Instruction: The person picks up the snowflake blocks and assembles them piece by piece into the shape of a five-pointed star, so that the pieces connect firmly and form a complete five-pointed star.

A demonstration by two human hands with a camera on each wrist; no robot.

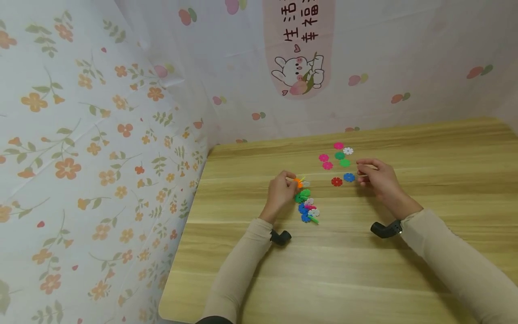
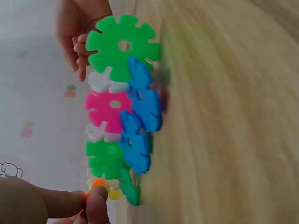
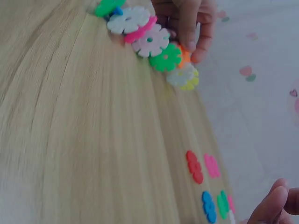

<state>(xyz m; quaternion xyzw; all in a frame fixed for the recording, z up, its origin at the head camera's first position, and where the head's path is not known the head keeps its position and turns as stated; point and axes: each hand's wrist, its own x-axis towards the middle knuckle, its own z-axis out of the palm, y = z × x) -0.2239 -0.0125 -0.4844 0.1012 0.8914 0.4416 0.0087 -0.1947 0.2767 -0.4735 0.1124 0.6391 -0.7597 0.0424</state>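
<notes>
In the head view my left hand pinches an orange notched plastic disc between thumb and fingers. This disc belongs to a joined chain of interlocking flower-shaped discs, with a yellow disc, green disc, pink disc, blue disc and white disc among them. The chain stands close to the tabletop. My right hand hovers with loosely bent fingers just right of a loose blue disc. I see nothing between its fingers.
Beyond the chain lie several loose discs on the wood-grain table, including a red disc, a light green disc and a white disc. A patterned cloth hangs behind the table; another floral cloth covers the left side.
</notes>
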